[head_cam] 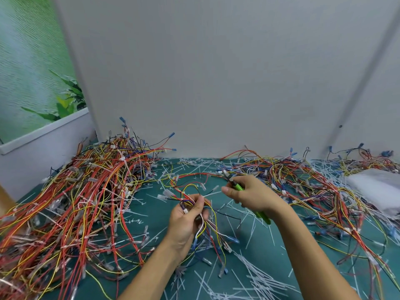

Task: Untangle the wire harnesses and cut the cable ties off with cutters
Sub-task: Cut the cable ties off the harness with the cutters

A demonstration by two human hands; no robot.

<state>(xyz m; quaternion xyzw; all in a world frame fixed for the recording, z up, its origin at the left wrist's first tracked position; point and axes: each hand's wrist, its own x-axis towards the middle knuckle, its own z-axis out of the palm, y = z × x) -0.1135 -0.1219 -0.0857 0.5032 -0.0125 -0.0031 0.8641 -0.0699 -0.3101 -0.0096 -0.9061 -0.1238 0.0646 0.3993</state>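
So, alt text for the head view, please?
A person's left hand grips a small wire harness while the right hand holds green-handled cutters, over a green mat littered with cut cable ties. A large wire pile lies left.

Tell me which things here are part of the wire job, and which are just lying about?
Part of the job: left hand gripping the held harness; right hand holding the green cutters; tangled pile on the left; spread harnesses on the right.
Lying about: cut-off ties across the green mat; white bundle; plant picture.
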